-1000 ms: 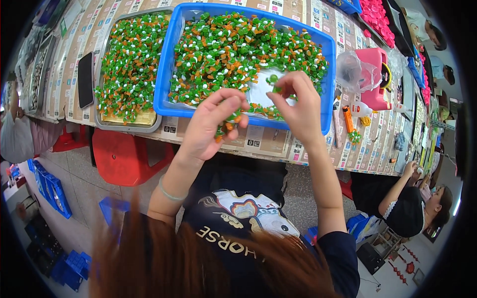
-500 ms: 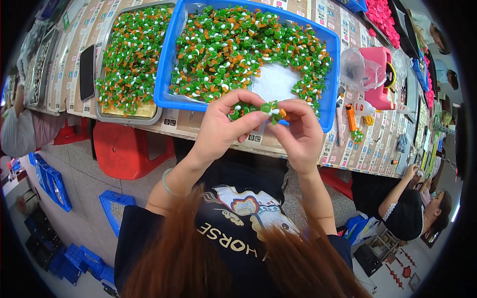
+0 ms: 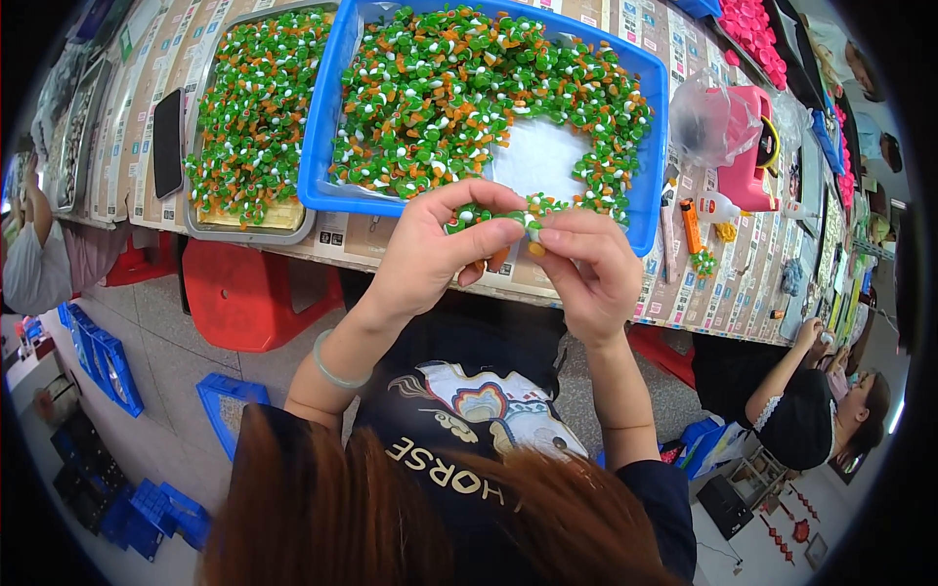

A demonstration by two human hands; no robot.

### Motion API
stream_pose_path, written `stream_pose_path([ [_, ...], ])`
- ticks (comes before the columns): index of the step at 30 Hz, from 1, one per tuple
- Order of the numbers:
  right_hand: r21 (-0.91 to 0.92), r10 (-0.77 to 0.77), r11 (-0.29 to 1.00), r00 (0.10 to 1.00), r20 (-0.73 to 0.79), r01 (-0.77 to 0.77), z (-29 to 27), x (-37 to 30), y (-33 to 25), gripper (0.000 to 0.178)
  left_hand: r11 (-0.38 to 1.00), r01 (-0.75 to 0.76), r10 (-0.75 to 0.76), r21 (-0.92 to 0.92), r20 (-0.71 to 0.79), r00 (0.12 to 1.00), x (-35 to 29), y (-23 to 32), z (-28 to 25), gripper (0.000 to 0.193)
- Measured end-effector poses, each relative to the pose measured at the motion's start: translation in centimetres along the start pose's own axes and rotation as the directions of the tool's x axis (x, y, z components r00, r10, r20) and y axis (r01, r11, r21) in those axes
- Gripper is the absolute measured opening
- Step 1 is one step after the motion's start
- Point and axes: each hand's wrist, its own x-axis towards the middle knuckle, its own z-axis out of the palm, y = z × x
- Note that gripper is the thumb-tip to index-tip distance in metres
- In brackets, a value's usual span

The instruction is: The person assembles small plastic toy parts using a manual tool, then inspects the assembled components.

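Note:
Close together in front of a blue tray [image 3: 319, 146], both my hands pinch one small green, white and orange plastic piece [image 3: 532, 228]. My left hand [image 3: 430, 249] has thumb and forefinger on its left side, with more such pieces tucked in the curled fingers. On the other side, the thumb and fingertips of my right hand [image 3: 598, 264] close on the piece. A heap of like pieces [image 3: 420, 107] fills much of the blue tray, around a bare patch of white lining [image 3: 537, 161]. The fingers partly hide the held piece.
Left of the blue tray, a grey metal tray [image 3: 256, 234] holds more pieces, with a phone [image 3: 168, 144] beside it. An orange-handled tool [image 3: 691, 227], white glue bottle [image 3: 718, 208] and pink container [image 3: 747, 146] lie right. Red stools [image 3: 244, 298] stand below; a co-worker [image 3: 801, 420] sits right.
My right fingers have drawn in and shifted slightly, closing more tightly over the piece. The piece has turned between my fingertips, and my left hand has hardly moved.

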Motion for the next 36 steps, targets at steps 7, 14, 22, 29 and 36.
stream_pose_path([
  [7, 0.245, 0.072, 0.967, 0.997, -0.006, -0.068, 0.2, 0.0, 0.3, 0.025, 0.993, -0.115, 0.116, 0.023, -0.044, 0.992, -0.3, -0.1, 0.2, 0.018],
  [14, 0.694, 0.544, 0.477, 0.801, 0.248, -0.539, -0.6, 0.0, -0.2, 0.021, 0.818, -0.481, 0.486, 0.316, 0.069, 0.871, 0.1, -0.9, -0.3, 0.025],
  [22, -0.025, 0.063, 0.997, 0.99, -0.129, -0.066, 0.9, -0.1, -0.4, 0.016, 0.965, -0.261, 0.261, 0.016, 0.017, 0.965, -0.1, -0.4, -0.3, 0.023],
  [29, -0.136, -0.002, 0.991, 0.999, -0.053, -0.005, 1.0, 0.3, -0.4, 0.021, 0.935, -0.351, 0.351, 0.05, 0.011, 0.936, -0.4, -0.3, -1.1, 0.02],
  [36, -0.07, 0.141, 0.987, 0.986, -0.084, -0.147, 0.3, 0.9, -0.9, 0.016, 0.499, -0.443, 0.859, 0.745, -0.358, 0.365, -0.4, 10.0, -11.7, 0.016],
])
